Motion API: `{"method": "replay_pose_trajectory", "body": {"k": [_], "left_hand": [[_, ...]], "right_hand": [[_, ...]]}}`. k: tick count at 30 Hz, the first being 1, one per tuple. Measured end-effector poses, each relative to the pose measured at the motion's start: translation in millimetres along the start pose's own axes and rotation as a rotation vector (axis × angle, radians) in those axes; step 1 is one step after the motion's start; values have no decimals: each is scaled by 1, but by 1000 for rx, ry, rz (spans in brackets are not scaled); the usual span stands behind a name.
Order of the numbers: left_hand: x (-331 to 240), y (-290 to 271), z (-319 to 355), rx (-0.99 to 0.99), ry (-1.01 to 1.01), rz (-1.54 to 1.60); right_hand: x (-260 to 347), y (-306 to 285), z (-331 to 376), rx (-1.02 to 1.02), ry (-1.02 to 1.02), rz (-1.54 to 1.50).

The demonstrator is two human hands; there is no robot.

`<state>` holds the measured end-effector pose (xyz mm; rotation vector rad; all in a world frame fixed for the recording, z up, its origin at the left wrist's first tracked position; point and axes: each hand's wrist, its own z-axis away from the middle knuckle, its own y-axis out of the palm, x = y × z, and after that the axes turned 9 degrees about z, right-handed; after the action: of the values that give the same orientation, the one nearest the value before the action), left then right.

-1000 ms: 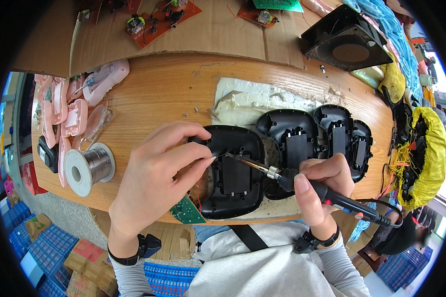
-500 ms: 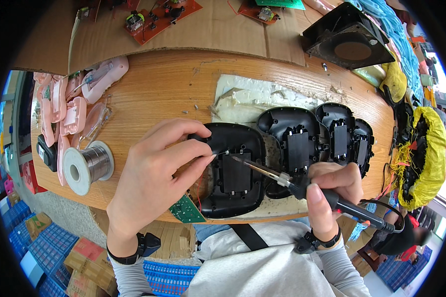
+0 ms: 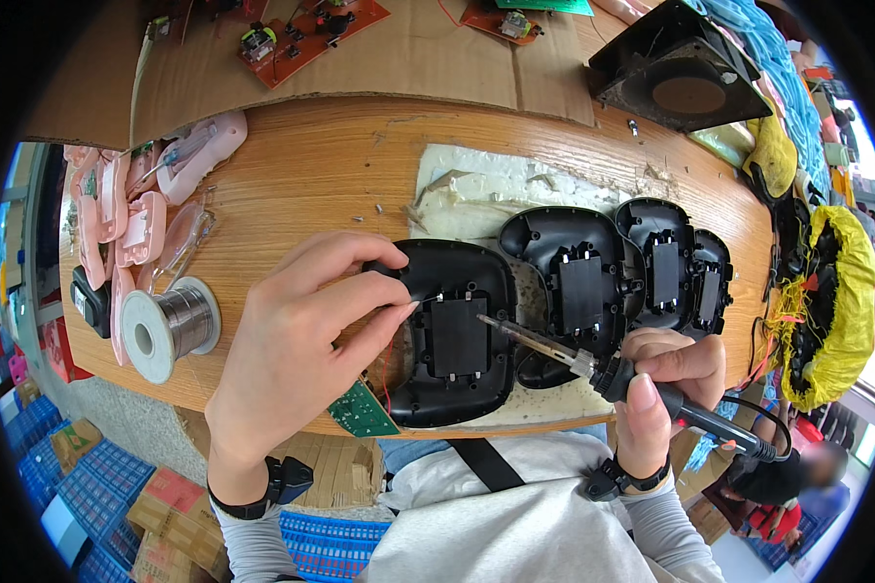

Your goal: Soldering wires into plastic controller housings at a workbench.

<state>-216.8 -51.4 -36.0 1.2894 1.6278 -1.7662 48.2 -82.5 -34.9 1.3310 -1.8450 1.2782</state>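
Below my hands a black plastic housing (image 3: 457,403) lies inside-up, with a raised rectangular battery compartment (image 3: 460,340) and small metal contacts at its corners. My left hand (image 3: 297,330) is over its left edge, thumb and finger pinching a thin wire beside the compartment's upper-left contact. A green circuit board (image 3: 363,410) sits under that hand, and a red wire (image 3: 387,379) rises from it. My right hand (image 3: 666,379) grips a soldering iron (image 3: 581,362). The iron's tip points left, above the compartment's upper-right part and apart from the pinched wire.
Several similar black housings (image 3: 581,291) stand in a row to the right. A solder spool (image 3: 190,316) and pink shells (image 3: 146,228) are at left. Cardboard (image 3: 437,73) with circuit boards spans the back, beside a black fan (image 3: 681,83). A yellow bag (image 3: 846,301) is far right.
The soldering iron's tip has drawn back to the right and slightly down, away from the upper-left contact. My left hand keeps its pinch almost in place.
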Motion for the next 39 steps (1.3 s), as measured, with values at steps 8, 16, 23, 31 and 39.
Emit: {"method": "replay_pose_trajectory", "body": {"k": [8,16,23,31,39], "left_hand": [[-1,1,0,2,-12,26],[-10,-1,10,-270,-41,-62],[-42,6,41,-265,-174,-438],[-50,26,35,-228,-282,-629],[-55,33,40,-363,-188,-489]], "right_hand": [[1,-2,0,27,36,-21],[2,-4,5,-35,71,-26],[2,-8,10,-129,148,-72],[5,-11,12,-124,164,-117],[2,-16,14,-150,116,-95]]}}
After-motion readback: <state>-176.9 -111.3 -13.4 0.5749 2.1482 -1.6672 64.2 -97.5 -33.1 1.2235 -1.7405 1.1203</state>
